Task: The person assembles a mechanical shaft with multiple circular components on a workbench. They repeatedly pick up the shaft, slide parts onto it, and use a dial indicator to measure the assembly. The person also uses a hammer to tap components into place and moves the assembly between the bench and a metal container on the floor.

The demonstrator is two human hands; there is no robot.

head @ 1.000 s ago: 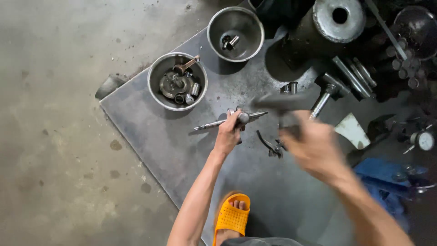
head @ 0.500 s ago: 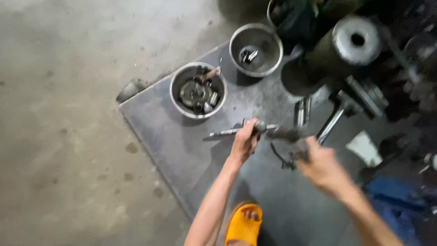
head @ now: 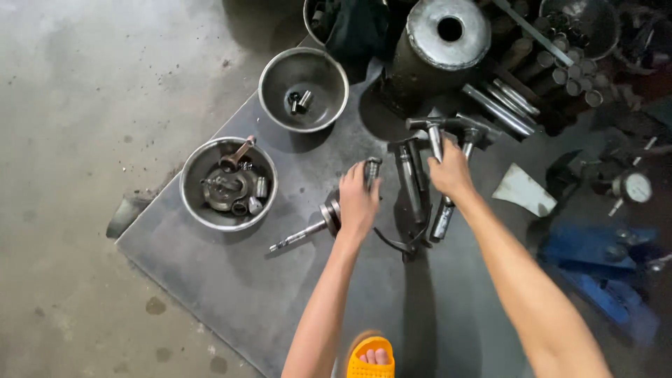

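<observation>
My left hand (head: 358,199) grips a long steel shaft (head: 301,236) that lies on a dark metal plate (head: 231,294); the shaft's thin end points left and its thicker end shows above my fingers. My right hand (head: 450,171) is wrapped around the handle of a metal hammer (head: 435,136) whose head lies toward the top. Another hammer (head: 462,150) lies right beside it, its handle running down under my wrist. Between my hands lie a dark cylindrical tool (head: 409,183) and black pliers (head: 402,245).
A steel bowl (head: 203,210) with a connecting rod and small engine parts sits left; a second bowl (head: 280,105) holds a few small pieces. A heavy steel cylinder (head: 448,42) stands behind. Rods, a dial gauge (head: 635,187) and a blue object (head: 595,273) crowd the right. My yellow sandal (head: 371,357) is below.
My right hand, raised and blurred a second ago, has come down and forward onto the hammer handle. My left hand stays on the shaft. The view has shifted closer.
</observation>
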